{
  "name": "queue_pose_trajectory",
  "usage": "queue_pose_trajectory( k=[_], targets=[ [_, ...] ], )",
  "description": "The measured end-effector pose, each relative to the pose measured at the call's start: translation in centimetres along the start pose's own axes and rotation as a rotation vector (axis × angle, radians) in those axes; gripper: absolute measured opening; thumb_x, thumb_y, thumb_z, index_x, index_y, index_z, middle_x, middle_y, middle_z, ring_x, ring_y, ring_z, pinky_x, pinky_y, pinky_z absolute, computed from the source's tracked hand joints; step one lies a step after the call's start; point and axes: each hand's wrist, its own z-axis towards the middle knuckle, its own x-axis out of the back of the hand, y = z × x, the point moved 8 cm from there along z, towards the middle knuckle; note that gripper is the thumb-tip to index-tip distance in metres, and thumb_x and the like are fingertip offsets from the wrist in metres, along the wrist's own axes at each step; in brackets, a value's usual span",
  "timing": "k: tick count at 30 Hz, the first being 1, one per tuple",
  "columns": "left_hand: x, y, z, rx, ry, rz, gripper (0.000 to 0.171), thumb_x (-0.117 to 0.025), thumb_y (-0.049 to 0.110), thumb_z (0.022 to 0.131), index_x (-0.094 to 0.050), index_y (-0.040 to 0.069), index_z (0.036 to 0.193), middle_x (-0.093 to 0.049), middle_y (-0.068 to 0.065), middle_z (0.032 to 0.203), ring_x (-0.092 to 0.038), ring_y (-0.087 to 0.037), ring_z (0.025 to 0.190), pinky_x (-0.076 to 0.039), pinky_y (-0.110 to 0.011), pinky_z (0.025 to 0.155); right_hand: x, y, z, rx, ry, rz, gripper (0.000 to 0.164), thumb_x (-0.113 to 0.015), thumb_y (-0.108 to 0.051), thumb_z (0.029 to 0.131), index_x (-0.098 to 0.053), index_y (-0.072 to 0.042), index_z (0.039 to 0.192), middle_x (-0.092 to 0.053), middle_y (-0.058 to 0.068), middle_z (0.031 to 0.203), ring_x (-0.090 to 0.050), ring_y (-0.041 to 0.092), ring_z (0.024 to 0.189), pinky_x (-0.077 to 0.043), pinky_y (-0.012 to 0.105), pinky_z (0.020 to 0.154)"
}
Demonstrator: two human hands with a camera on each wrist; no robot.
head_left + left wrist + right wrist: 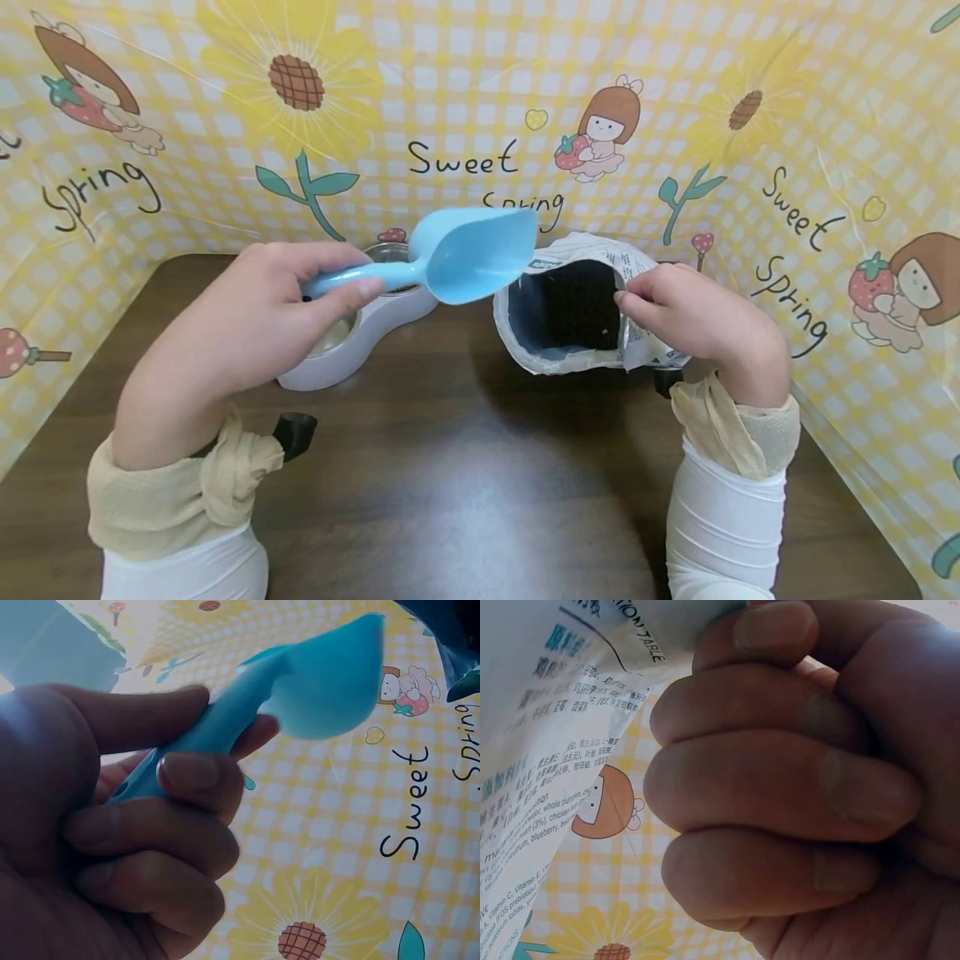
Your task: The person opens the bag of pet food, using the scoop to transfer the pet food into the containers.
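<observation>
My left hand [277, 308] grips a light blue scoop [480, 258] by its handle, fingers curled round it in the left wrist view. Raised above the table, the scoop points right, toward an open pet food bag [637, 265]; nothing shows in the visible part of its hollow. Dark granular food [581, 304] fills part of the bag, whose mouth faces me. At the bag's right rim my right hand [701, 312] pinches the edge, its other fingers curled in the right wrist view. Partly hidden behind my left hand and the scoop is a white double pet bowl [360, 354].
The dark wooden table [420, 483] is enclosed at the back and sides by a yellow checked cloth [465, 75] with printed flowers and figures. Metal dishes sit in the double bowl; the far dish [386, 252] is partly covered by the scoop.
</observation>
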Motion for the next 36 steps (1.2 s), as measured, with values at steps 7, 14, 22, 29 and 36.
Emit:
queue_pose_trajectory(
  k=[7,14,22,29,36],
  targets=[
    [-2.2,0.6,0.3,-0.056,-0.150,0.032,0.014,-0.063,0.030,0.097,-0.069,0.022,0.087,-0.049,0.001,0.062,-0.045,-0.015,0.067,-0.040,-0.032,0.062,0.0,0.0,0.0,-0.006,-0.010,0.004,0.044,-0.050,-0.014,0.099,-0.047,-0.012,0.055,-0.034,-0.004,0.052,-0.038,0.013,0.047,-0.037,0.030,0.050],
    [-5.2,2.1,1.3,-0.100,-0.198,0.141,0.021,-0.063,0.030,0.097,-0.062,0.017,0.081,-0.043,0.005,0.056,-0.041,-0.012,0.051,-0.038,-0.029,0.057,0.0,0.0,0.1,-0.011,-0.012,0.007,0.044,-0.051,-0.013,0.098,-0.048,-0.012,0.055,-0.034,-0.003,0.052,-0.039,0.014,0.046,-0.037,0.030,0.051],
    [-10.2,4.0,2.6,-0.132,-0.112,0.226,0.023,-0.067,0.031,0.093,-0.061,0.017,0.076,-0.047,0.003,0.057,-0.047,-0.015,0.054,-0.038,-0.030,0.047,-0.2,0.0,0.1,-0.025,-0.015,-0.006,0.043,-0.050,-0.015,0.099,-0.049,-0.012,0.055,-0.036,-0.002,0.053,-0.042,0.015,0.048,-0.038,0.030,0.052],
    [-13.8,4.2,3.8,-0.152,-0.051,0.324,0.018,-0.066,0.030,0.094,-0.064,0.015,0.085,-0.054,0.002,0.061,-0.049,-0.014,0.051,-0.041,-0.028,0.040,-0.2,-0.1,0.1,-0.034,-0.025,-0.005,0.045,-0.050,-0.018,0.100,-0.048,-0.011,0.055,-0.036,-0.002,0.052,-0.042,0.015,0.047,-0.038,0.030,0.051],
    [-15.5,3.8,4.7,-0.216,0.101,0.391,0.017,-0.067,0.026,0.093,-0.066,0.011,0.084,-0.061,-0.003,0.064,-0.054,-0.018,0.050,-0.049,-0.035,0.040,-0.3,-0.2,0.2,-0.037,-0.030,-0.002,0.045,-0.051,-0.018,0.099,-0.048,-0.011,0.055,-0.037,-0.002,0.052,-0.043,0.016,0.048,-0.039,0.030,0.052]
  ],
)
